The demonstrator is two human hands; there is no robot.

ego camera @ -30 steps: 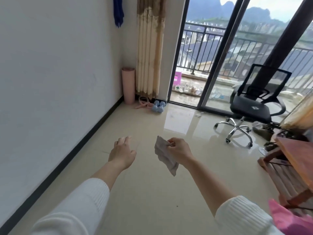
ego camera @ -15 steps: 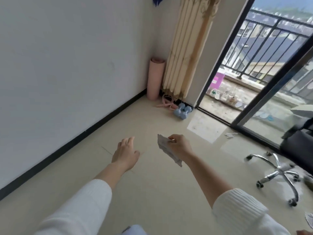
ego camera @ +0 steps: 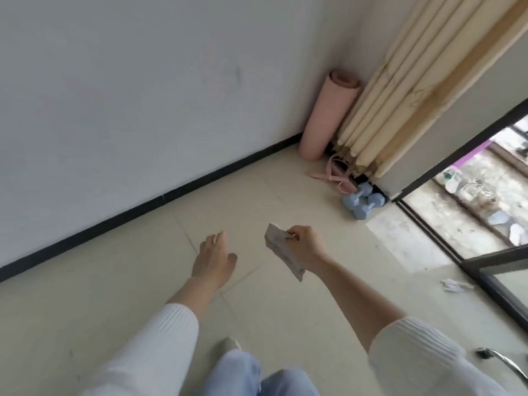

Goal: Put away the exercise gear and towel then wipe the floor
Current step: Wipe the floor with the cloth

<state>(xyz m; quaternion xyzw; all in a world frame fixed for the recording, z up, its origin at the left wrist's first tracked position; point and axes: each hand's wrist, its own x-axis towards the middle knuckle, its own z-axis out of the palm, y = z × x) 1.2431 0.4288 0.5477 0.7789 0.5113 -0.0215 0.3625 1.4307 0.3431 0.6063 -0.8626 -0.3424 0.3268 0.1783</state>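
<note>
While the right grip [ego camera: 304, 247] pinches a folded grey cloth [ego camera: 281, 252] between thumb and fingers, with the cloth's lower end hanging free below the knuckles, the left grip [ego camera: 213, 258] hovers beside it with fingers loosely extended and nothing in it. Both are above the floor [ego camera: 143, 281], not touching it. Well ahead of the right grip, in the corner, a rolled pink mat [ego camera: 328, 118] stands upright against the wall. A pink band [ego camera: 333, 175] lies at its foot, and 2 blue dumbbells [ego camera: 363, 202] sit just beside that. I judge the gear stowed; no towel shows, unless the cloth is it. Wiping looks not yet begun, since the cloth is off the floor, and a crumpled scrap [ego camera: 454, 285] lies off to the right of the right grip.
</note>
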